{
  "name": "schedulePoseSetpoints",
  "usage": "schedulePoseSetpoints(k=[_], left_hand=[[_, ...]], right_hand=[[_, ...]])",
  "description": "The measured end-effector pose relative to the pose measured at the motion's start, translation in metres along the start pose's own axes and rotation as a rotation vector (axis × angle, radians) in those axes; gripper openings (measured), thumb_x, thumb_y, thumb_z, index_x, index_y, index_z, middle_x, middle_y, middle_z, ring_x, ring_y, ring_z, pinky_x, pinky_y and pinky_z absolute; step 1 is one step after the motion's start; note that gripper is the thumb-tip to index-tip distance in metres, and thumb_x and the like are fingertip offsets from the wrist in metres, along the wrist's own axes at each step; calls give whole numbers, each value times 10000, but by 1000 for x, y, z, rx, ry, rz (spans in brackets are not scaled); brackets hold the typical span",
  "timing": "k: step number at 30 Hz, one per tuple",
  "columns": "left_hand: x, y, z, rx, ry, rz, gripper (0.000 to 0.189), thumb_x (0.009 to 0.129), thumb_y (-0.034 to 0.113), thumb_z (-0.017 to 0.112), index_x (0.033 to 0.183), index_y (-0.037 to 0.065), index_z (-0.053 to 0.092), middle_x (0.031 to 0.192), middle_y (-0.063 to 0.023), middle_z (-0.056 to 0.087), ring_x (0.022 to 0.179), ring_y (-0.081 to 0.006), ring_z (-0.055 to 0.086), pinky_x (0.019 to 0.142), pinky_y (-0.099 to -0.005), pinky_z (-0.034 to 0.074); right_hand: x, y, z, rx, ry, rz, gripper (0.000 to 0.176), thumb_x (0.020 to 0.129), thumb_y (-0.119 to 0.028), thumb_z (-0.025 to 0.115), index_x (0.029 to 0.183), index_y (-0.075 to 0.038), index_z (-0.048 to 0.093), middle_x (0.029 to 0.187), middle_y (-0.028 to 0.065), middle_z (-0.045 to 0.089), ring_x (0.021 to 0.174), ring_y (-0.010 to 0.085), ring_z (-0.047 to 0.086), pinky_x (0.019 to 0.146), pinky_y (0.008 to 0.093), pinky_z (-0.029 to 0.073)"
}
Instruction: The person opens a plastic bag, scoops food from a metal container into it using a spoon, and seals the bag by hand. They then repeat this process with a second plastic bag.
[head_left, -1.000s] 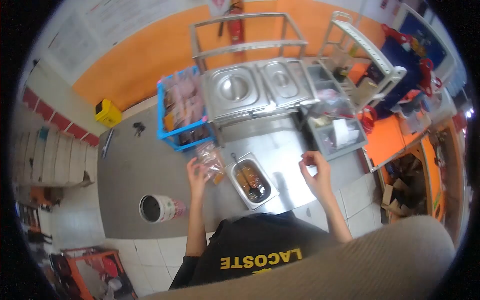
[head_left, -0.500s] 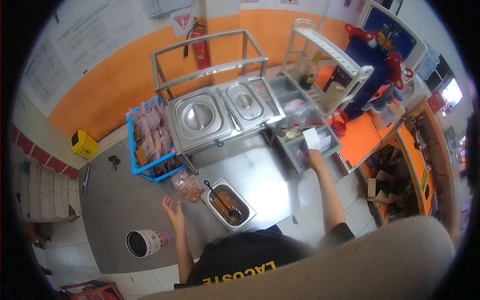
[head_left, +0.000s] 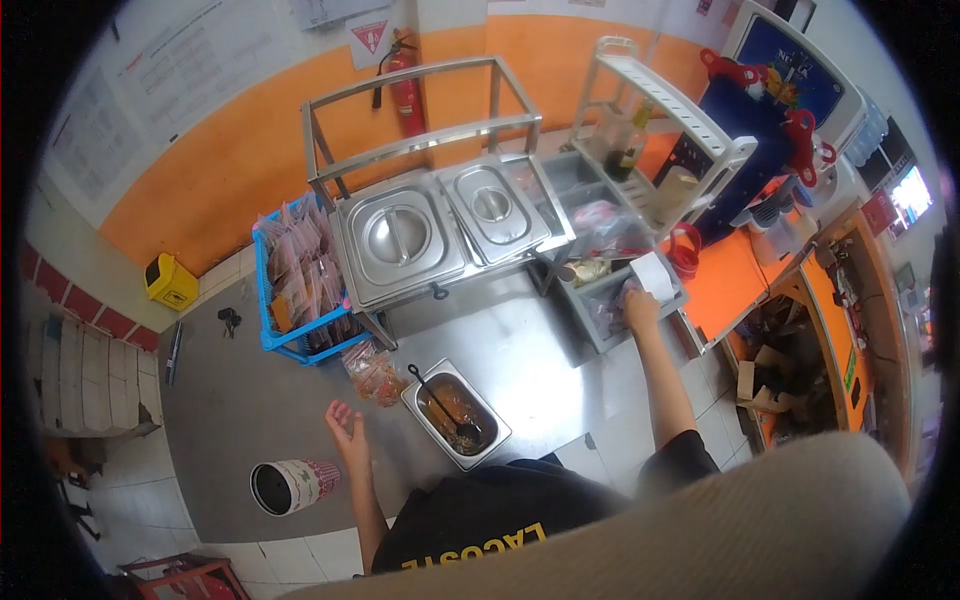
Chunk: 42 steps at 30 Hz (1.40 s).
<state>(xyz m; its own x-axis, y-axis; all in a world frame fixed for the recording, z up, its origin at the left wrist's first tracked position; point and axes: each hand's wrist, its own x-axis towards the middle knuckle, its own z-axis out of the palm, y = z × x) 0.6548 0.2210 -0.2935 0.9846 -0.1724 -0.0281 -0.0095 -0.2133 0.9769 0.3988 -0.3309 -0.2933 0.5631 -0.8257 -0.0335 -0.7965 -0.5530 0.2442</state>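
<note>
Head view: right hand [head_left: 638,306] stretched into grey bin [head_left: 593,312], left hand [head_left: 346,426] spread.

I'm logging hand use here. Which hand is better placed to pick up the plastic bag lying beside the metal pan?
Left. The left hand hovers open just beside the plastic bag, apart from it. The right hand is across the counter, reaching into the grey bin.
</note>
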Motion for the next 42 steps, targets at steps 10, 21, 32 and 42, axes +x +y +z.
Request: schedulePoseSetpoints(k=[10, 21, 32, 42], left_hand=[[-4, 19, 10, 12, -30, 46, 443, 895, 61, 585, 1306, 51, 422, 1262, -161, 487, 1151, -252, 507, 984, -376, 397], [-7, 57, 26, 18, -78, 195, 375, 885, 38, 582, 1244, 46, 473, 1212, -93, 504, 1096, -205, 525, 867, -336, 486], [-15, 70, 23, 93, -149, 209, 356, 862, 28, 590, 1207, 56, 506, 1173, -90, 509, 1054, -202, 551, 850, -335, 486], [-9, 66, 13, 76, -126, 242, 338, 851, 27, 590, 1180, 64, 524, 1177, -82, 520, 1048, -202, 555, 839, -337, 491]], right_hand=[[-12, -6, -21, -10, 371, -28, 178, 832, -195, 556, 819, -86, 696, 1047, 71, 600, 961, 241, 558, 726, 445, 468], [-7, -4, -31, -72, 370, -386, 193, 796, -179, 554, 837, -63, 702, 1222, 62, 514, 1139, 240, 461, 890, 486, 397], [4, -14, -36, -365, 335, -380, 298, 834, -254, 529, 1021, -104, 706, 1352, 77, 462, 1305, 236, 352, 1013, 531, 313], [21, 10, -21, -389, 411, -549, 263, 811, -269, 560, 941, -129, 740, 1306, 20, 524, 1317, 253, 340, 1064, 589, 279]])
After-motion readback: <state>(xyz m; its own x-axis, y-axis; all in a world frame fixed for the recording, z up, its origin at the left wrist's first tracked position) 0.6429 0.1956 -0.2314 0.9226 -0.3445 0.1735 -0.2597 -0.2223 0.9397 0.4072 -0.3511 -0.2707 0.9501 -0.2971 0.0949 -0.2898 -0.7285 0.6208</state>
